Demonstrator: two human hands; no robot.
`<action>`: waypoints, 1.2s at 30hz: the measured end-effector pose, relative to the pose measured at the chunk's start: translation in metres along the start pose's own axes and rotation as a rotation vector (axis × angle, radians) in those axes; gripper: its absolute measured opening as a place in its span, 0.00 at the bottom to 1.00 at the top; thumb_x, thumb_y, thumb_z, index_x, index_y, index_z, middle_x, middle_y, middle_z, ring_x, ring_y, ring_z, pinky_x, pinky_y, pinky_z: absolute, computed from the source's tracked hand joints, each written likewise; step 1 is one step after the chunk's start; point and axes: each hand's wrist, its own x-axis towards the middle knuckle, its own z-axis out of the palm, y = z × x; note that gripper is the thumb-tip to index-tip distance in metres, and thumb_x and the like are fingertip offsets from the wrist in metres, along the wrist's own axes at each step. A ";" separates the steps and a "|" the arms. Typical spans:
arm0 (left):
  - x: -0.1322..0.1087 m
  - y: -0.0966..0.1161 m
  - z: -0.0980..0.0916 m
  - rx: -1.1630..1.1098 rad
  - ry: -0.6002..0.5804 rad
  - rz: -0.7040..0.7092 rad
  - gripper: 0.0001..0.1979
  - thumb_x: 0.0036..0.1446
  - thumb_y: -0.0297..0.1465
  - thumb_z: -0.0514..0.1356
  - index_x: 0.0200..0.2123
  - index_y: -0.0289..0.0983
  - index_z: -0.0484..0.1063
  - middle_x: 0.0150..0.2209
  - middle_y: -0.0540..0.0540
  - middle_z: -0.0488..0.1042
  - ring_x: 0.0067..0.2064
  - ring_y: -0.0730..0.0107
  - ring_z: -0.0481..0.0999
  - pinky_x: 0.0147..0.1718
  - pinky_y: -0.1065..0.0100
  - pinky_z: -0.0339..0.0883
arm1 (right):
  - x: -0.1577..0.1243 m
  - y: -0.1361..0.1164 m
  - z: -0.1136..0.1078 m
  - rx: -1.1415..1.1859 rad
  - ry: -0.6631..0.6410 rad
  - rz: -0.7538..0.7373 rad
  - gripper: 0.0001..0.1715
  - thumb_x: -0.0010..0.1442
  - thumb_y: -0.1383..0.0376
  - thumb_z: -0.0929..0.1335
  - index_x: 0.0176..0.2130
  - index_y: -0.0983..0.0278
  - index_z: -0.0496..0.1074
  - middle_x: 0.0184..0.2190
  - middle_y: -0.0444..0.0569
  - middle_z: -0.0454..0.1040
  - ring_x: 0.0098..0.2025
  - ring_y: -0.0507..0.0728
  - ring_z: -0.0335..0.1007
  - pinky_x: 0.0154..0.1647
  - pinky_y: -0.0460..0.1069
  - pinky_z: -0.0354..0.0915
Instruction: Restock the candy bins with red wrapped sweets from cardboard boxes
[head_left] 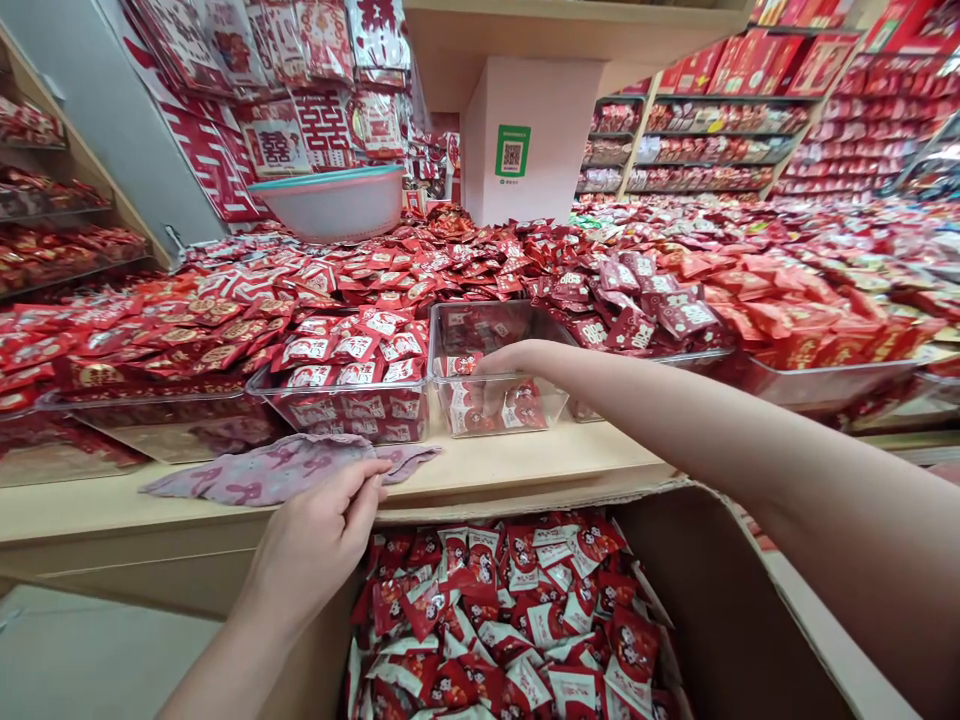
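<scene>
My right hand (514, 357) reaches down into a clear plastic bin (501, 425) on the shelf ledge. A few red and white snack packets (523, 405) lie at its bottom. The front wall blurs my fingers, so their grip is unclear. My left hand (319, 535) is closed, its fingers curled at the back left corner of an open cardboard box (720, 580), over the edge of a lilac patterned cloth (255, 474). What it grips, if anything, is hidden. Many small red and white packets (510, 620) fill the box below my hands.
A filled bin of red packets (341, 410) stands left of the clear bin, and maroon packets (637, 300) are heaped to the right. Behind sits a white basin with a blue rim (330, 205). A pillar (551, 110) bears a green QR sign (512, 150).
</scene>
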 end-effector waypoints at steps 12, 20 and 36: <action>0.000 0.000 -0.001 0.009 -0.016 -0.011 0.17 0.56 0.42 0.47 0.42 0.43 0.70 0.38 0.49 0.78 0.39 0.64 0.76 0.35 0.67 0.66 | 0.000 0.002 0.001 -0.079 0.051 0.036 0.21 0.38 0.61 0.75 0.35 0.63 0.73 0.30 0.46 0.72 0.34 0.56 0.66 0.33 0.49 0.63; 0.001 0.000 0.000 0.023 -0.013 -0.001 0.18 0.56 0.41 0.47 0.42 0.42 0.70 0.37 0.48 0.78 0.38 0.64 0.77 0.35 0.68 0.67 | -0.006 -0.001 -0.002 0.050 -0.070 0.036 0.19 0.43 0.63 0.74 0.38 0.62 0.73 0.32 0.45 0.74 0.29 0.51 0.66 0.32 0.49 0.63; 0.004 0.004 -0.005 -0.265 0.017 -0.082 0.20 0.54 0.42 0.52 0.46 0.38 0.68 0.41 0.44 0.76 0.41 0.65 0.75 0.41 0.66 0.67 | -0.037 -0.003 -0.017 0.013 0.367 -0.063 0.17 0.48 0.67 0.71 0.40 0.67 0.74 0.34 0.50 0.75 0.34 0.54 0.69 0.34 0.47 0.64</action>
